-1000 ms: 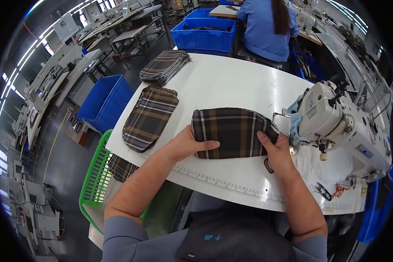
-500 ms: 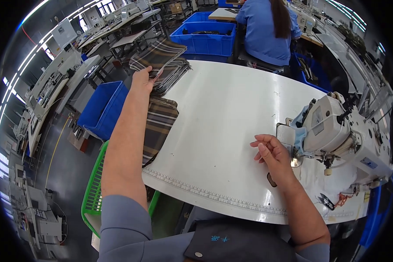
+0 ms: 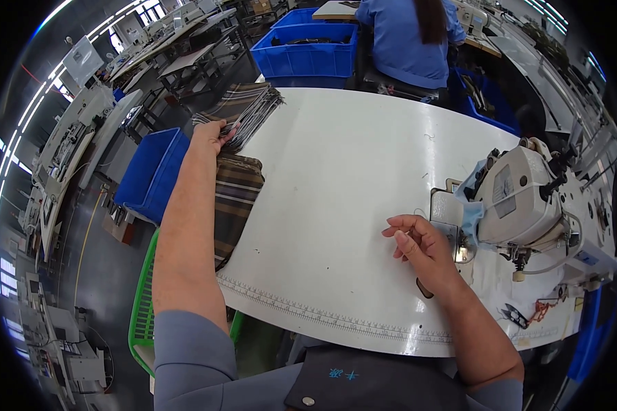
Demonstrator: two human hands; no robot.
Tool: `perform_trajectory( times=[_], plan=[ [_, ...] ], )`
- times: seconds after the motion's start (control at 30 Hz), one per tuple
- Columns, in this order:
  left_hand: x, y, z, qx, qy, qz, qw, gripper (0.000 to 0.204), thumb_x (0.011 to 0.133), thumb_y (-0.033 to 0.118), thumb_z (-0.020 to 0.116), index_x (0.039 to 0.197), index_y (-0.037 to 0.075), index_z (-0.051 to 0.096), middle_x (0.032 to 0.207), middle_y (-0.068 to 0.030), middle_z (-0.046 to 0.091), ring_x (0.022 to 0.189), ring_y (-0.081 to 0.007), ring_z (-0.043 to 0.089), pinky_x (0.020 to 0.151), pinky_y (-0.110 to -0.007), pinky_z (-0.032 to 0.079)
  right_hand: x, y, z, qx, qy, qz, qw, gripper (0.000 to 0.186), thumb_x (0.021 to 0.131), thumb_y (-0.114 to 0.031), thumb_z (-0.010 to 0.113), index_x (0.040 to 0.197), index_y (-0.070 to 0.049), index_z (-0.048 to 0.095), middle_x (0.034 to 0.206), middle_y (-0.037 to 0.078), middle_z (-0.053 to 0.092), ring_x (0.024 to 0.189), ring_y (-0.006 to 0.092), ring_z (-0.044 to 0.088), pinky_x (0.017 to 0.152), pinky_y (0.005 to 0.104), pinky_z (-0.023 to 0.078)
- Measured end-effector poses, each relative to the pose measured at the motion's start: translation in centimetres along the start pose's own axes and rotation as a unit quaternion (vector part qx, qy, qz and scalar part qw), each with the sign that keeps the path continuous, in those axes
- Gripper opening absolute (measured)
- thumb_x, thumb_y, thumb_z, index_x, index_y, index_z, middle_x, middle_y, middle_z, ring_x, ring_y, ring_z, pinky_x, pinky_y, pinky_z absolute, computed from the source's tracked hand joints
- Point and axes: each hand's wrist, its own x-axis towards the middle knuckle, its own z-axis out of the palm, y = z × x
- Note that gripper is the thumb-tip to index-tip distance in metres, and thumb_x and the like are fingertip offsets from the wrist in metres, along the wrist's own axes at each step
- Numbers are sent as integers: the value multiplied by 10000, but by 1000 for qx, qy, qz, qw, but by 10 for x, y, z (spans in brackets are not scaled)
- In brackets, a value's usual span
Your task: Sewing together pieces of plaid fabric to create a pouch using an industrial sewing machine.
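The white desk [image 3: 336,171] carried a sewing machine [image 3: 521,192] and, at its far-left edge, the far plaid stack [image 3: 253,113]. There the left hand [image 3: 211,133] pinched cloth layers; picking up seemed underway, calling for clean separation. The right hand [image 3: 426,253] hovered empty, fingers loosely curled.

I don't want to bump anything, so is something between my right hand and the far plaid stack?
Nothing visible stands between your right hand and the far plaid stack; the white tabletop spans that gap. Your left hand touches the stack's near edge, and the nearer plaid stack lies off that line.
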Motion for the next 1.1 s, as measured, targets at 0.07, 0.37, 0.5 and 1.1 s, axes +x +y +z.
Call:
perform_trajectory(
  times=[0.07,0.37,0.5,1.1],
  plan=[
    [11,3,-27,14,-7,-8,1000,215,959,2,641,1155,-59,578,1066,-183,667,720,-295,711,562,-333,629,0,-2,3,2,-8,1,1000,294,1056,-191,583,1282,-4,588,1107,79,704,869,75,607,805,261,525],
    [-43,5,-12,508,281,258,773,787,850,522,779,1333,-34,503,1476,-198,460,1331,-355,497,1043,-520,454,0,-1,-2,-13,-7,0,1000,295,1066,-209,562,1278,-6,595,1104,75,704,875,78,607,803,261,525],
    [-14,-7,-17,624,55,291,723,849,908,725,550,1588,265,331,1664,-101,288,1539,-355,240,1205,-636,212,0,-2,4,-9,-21,-6,1000,294,1068,-215,559,1274,-9,603,1107,74,708,878,80,611,805,262,525],
    [-353,-109,74,506,-409,421,633,571,973,156,552,1516,36,425,1630,-181,340,1530,-362,277,1221,-602,172,-20,17,8,-377,34,-280,882,284,827,-297,768,948,-59,670,922,110,690,909,341,684,787,462,530]
  ],
)
